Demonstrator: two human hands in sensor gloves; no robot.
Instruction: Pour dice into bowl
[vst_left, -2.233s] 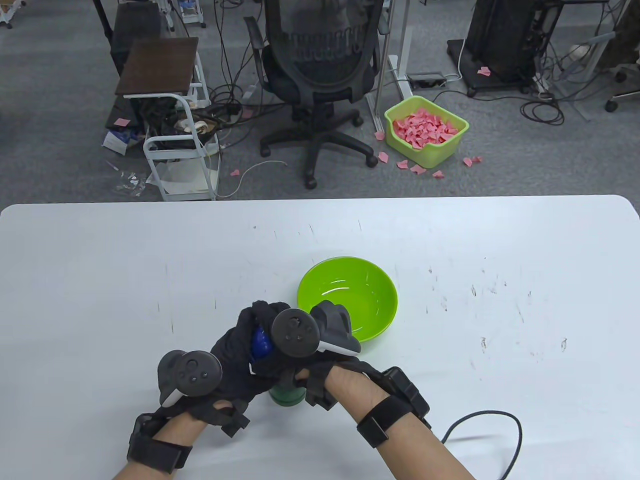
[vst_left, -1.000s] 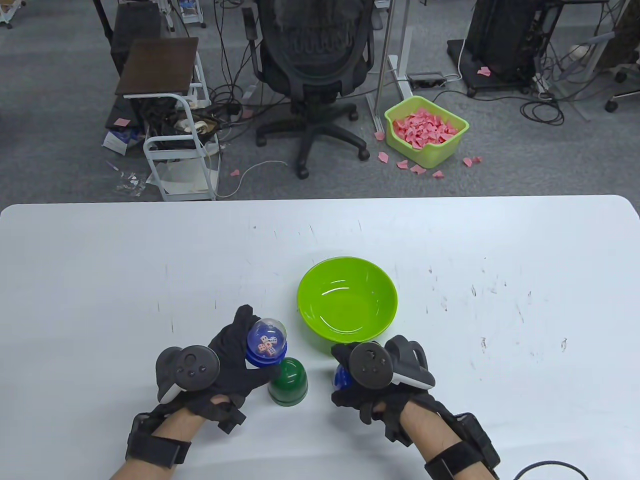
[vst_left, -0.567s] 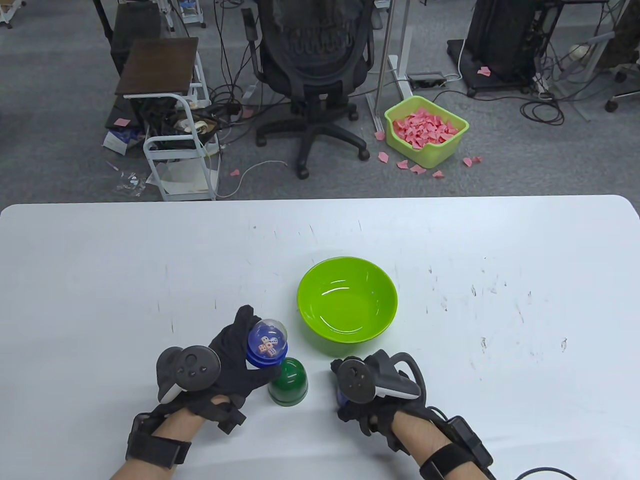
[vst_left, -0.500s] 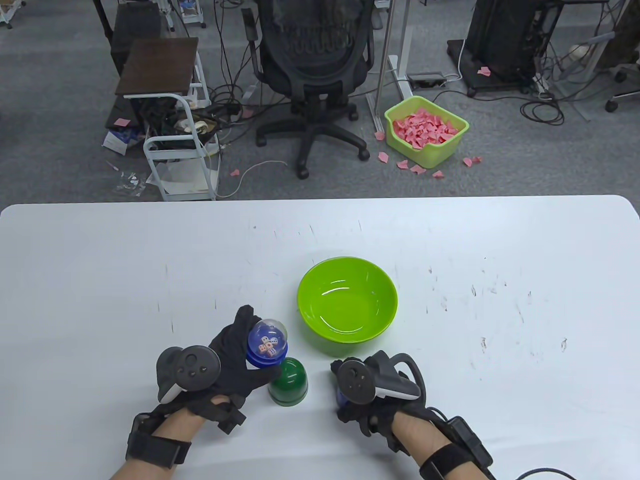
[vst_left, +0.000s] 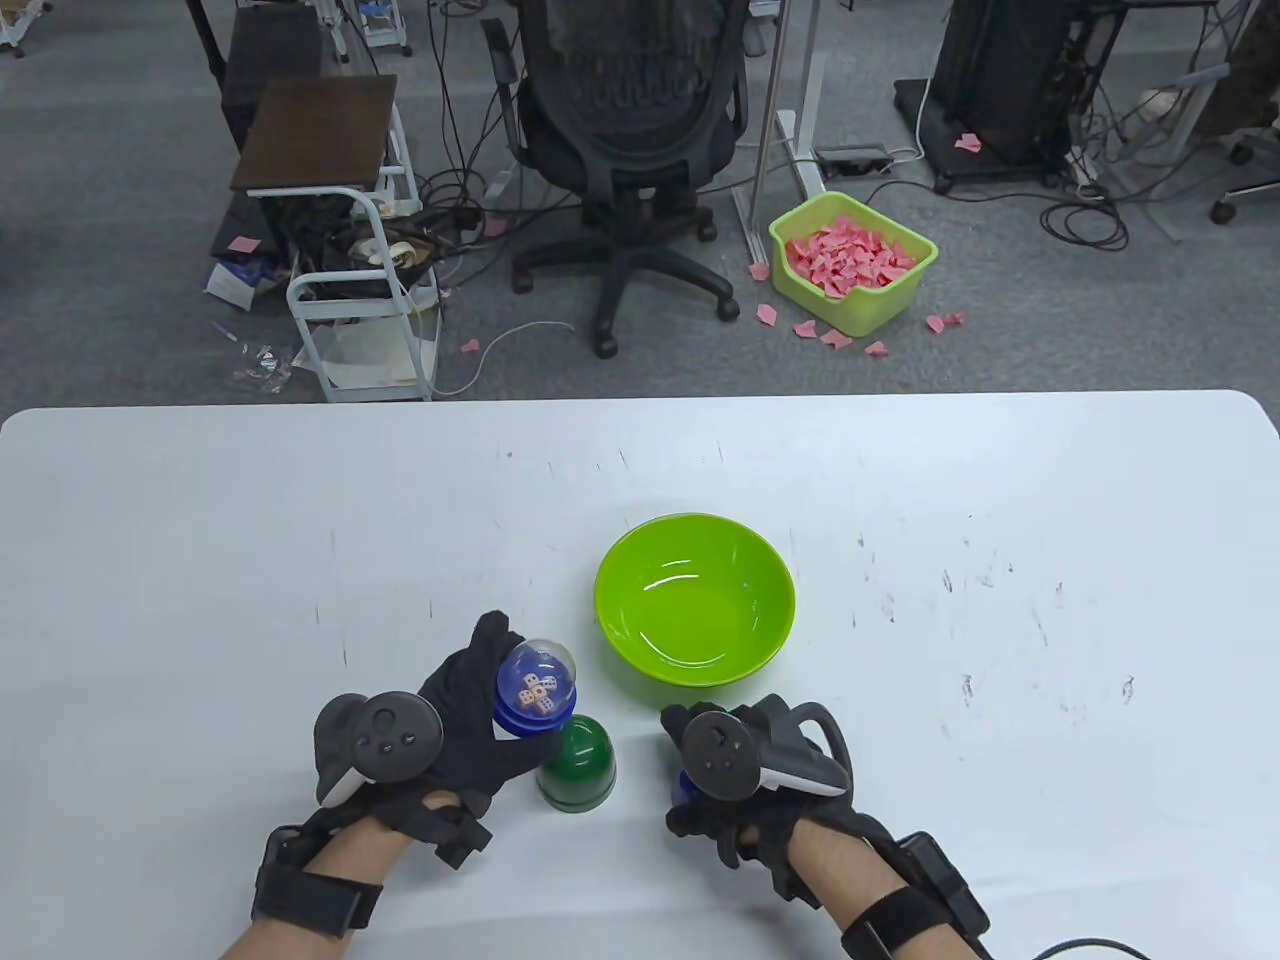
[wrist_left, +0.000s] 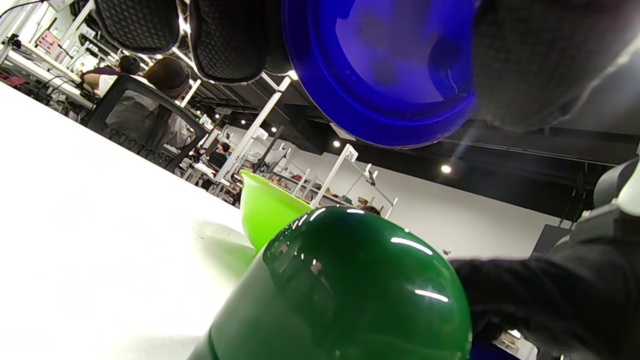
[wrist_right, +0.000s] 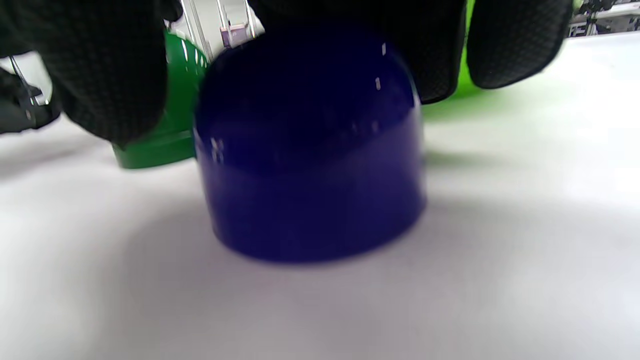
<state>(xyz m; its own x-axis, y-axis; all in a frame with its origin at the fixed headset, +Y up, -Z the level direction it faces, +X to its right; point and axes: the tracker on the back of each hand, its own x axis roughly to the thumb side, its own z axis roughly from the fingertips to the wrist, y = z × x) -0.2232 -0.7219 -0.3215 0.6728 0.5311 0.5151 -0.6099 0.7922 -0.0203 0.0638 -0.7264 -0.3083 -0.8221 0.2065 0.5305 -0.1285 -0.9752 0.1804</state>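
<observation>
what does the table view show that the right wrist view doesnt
Only the table view shows the dice under a clear dome on the blue base held by the left hand, and the whole inside of the green bowl, with no dice in it. Only the right wrist view shows the blue cup mouth-down on the table under the right hand's fingers. Both show the green cup and the white table.

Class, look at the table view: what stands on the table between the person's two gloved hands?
A dark green cup, dome up, stands between the left hand and the right hand, as the table view shows.
</observation>
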